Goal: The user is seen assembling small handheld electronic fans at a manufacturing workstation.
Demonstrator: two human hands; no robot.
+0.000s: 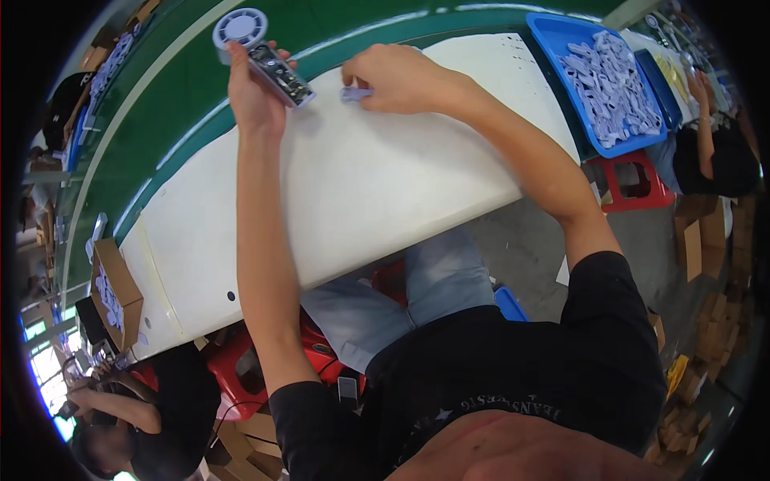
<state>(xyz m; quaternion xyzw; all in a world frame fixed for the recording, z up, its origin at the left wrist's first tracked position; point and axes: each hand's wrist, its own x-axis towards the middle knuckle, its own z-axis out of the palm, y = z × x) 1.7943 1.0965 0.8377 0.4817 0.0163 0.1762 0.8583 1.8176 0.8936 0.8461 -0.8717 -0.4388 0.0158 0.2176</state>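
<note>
My left hand [261, 108] is raised over the far left part of the white worktable [401, 184], wrapped round a pale lilac handheld fan [282, 74]. The fan's round grille points away from me, and its handle lies uncovered, with dark electronics showing inside. To its right, my right hand [405, 78] is bent down at the table surface. Between its fingers is a small pale lilac plastic piece [353, 94], partly covered by the fingertips. The piece is apart from the fan.
A blue tray [553, 44] heaped with lilac plastic parts stands at the far right. On the left table end sits a cardboard box [128, 293] with similar parts. Co-workers sit at left [176, 409] and right [714, 160]. A green surface [176, 96] runs behind the table.
</note>
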